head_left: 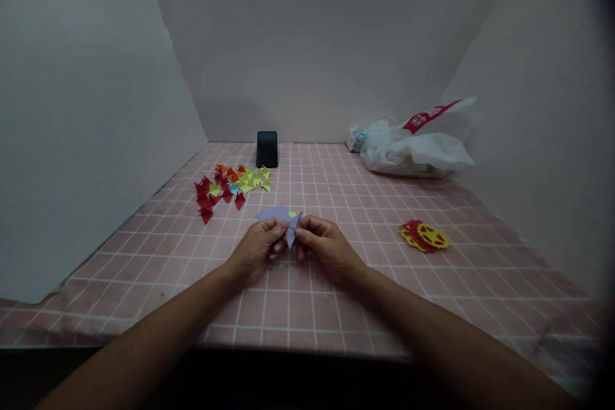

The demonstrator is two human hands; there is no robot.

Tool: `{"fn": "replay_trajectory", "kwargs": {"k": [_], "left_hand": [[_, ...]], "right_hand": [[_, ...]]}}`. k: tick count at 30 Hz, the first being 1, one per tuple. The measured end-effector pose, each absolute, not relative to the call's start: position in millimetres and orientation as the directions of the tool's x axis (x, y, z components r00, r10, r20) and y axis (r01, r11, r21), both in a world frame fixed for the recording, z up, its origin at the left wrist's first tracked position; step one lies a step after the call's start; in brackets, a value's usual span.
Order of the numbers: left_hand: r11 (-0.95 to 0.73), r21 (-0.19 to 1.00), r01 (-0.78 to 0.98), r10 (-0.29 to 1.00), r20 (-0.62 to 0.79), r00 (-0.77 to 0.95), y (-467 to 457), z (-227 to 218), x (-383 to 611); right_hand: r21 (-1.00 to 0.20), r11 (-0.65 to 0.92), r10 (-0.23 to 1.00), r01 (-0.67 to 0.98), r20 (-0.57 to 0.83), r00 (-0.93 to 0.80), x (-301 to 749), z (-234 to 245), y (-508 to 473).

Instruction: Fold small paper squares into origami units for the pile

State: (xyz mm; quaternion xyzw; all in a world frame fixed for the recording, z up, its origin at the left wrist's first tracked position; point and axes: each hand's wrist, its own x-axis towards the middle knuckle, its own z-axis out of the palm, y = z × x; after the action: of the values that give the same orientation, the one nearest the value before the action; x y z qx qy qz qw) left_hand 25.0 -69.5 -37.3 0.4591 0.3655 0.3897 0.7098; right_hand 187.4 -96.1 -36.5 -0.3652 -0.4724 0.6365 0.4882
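Between my two hands is a small folded piece of purple origami paper (291, 235), its narrow point hanging downward. My left hand (259, 243) pinches its left side with thumb and fingers. On the other side my right hand (327, 243) grips it the same way, the thumb lying over the fold. Just beyond the fingers, a flat purple paper sheet (273, 212) lies on the table, partly hidden by my left hand. A bit of yellow paper (292, 213) shows right behind the held piece.
Several folded paper pieces in red, orange, yellow and blue (225, 189) lie to the left. A black phone (267, 149) leans at the back. Red and yellow cut-out discs (426, 236) lie right, below a white plastic bag (418, 150). Pale walls enclose the checked tablecloth (331, 314).
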Motion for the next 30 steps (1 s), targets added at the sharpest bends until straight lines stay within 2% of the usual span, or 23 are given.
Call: {"fn": "replay_trajectory", "kwargs": {"k": [5, 18, 30], "left_hand": [[0.375, 0.888, -0.265, 0.845, -0.211, 0.491, -67.6, -38.2, 24.6], [0.470, 0.832, -0.295, 0.807, -0.271, 0.524, -67.8, -36.9, 24.0], [0.443, 0.850, -0.285, 0.807, -0.239, 0.539, -68.0, -38.2, 23.6]], "right_hand": [[-0.955, -0.073, 0.961, -0.288, 0.009, -0.276, 188.5, -38.6, -95.3], [-0.947, -0.056, 0.955, -0.315, 0.041, -0.294, 188.2, -39.6, -95.8], [-0.943, -0.062, 0.950, -0.326, 0.044, -0.308, 188.2, -39.4, -96.0]]}}
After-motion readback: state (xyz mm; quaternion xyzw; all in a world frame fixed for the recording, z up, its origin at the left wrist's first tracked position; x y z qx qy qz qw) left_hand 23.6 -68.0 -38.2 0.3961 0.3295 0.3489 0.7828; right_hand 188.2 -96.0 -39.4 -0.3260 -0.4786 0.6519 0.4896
